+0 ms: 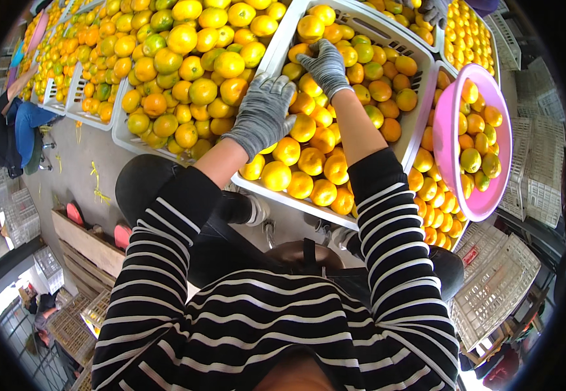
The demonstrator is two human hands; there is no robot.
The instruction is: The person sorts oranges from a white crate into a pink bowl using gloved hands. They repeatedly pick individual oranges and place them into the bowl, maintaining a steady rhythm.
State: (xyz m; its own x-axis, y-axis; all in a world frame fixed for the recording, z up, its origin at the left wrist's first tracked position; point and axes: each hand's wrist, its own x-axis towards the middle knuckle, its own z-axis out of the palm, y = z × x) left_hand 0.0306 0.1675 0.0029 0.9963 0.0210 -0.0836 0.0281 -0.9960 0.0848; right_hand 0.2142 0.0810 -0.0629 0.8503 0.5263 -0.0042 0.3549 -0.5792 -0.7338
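Note:
A white plastic crate [420,105] full of orange and yellow-green mandarins [311,161] stands before me. My left hand [266,115], in a grey knit glove, lies palm down at its left rim, beside a heaped crate of mandarins [202,91]. The left thumb points right, over the fruit; whatever is under the palm is hidden. Gloved alike, my right hand [326,66] reaches over the far left part of the middle crate, with curved fingers among the mandarins. A mandarin [300,52] lies by its thumb and fingertips, and I cannot tell whether it is gripped.
A pink plastic basin [495,195] of mandarins sits tilted on another filled crate at right. Another person's gloved hand [434,12] is at the top right. Someone in jeans [31,127] sits at far left. Stacked crates [495,283] stand at lower right; a wooden box [87,244] at left.

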